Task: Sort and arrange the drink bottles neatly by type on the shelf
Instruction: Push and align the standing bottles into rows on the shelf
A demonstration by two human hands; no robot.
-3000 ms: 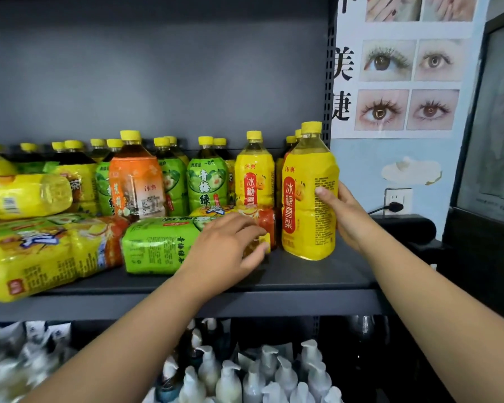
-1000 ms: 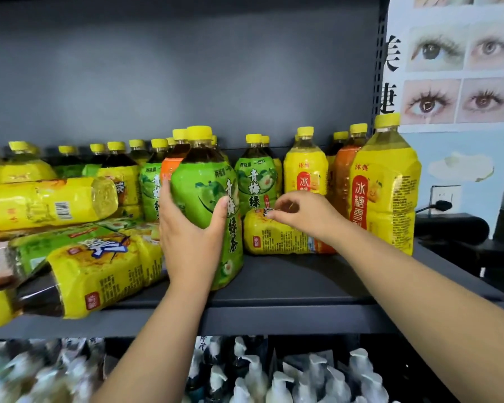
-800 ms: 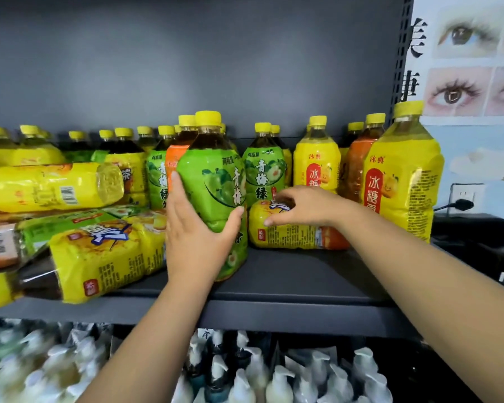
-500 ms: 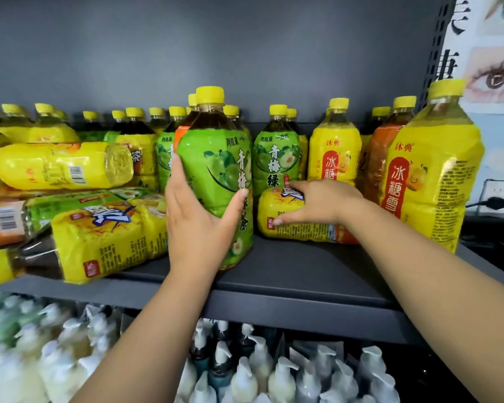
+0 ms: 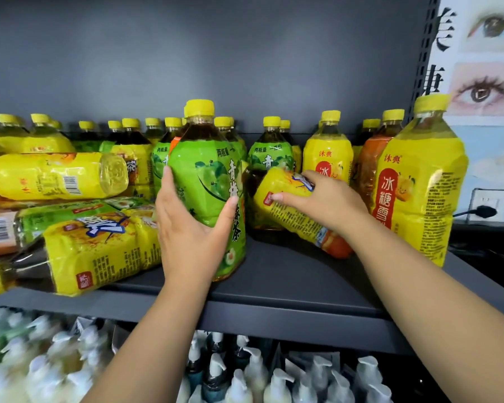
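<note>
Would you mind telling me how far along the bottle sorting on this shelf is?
Done: a back row of bottles stands upright, and a large yellow bottle stands at the right end. In hand: the left hand grips an upright green-label bottle; the right hand grips a tilted yellow-label bottle. To do: a pile of bottles lies sideways at the left, and the back row's label colours look mixed.
</note>
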